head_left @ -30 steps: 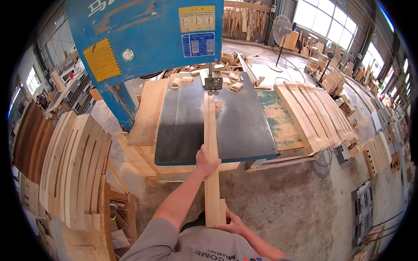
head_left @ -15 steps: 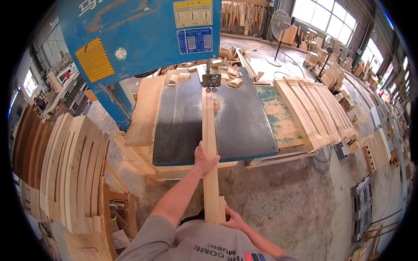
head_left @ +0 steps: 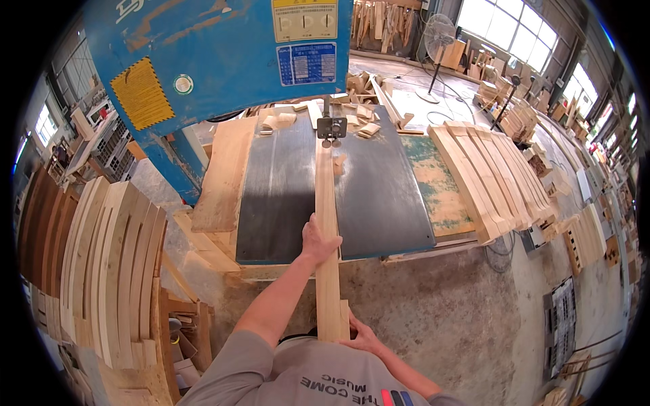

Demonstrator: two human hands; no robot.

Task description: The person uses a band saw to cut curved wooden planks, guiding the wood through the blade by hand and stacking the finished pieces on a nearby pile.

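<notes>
Head view: left hand (head_left: pixel 317 240) and right hand (head_left: pixel 359 333) grasp the long wooden strip (head_left: pixel 326 223); its front end has just reached the saw blade guide (head_left: pixel 331 127), so most cutting remains.

- Bright daylight from the windows (head_left: pixel 514 30) top right; panes blown out white.
- Soft, even light on the saw table (head_left: pixel 284 196); faint sheen on its dark surface, weak shadows under its near edge.
- Heavy fisheye: straight edges bow toward the rim, black vignette in all corners.
- Centre sharp; rim detail soft and compressed.
</notes>
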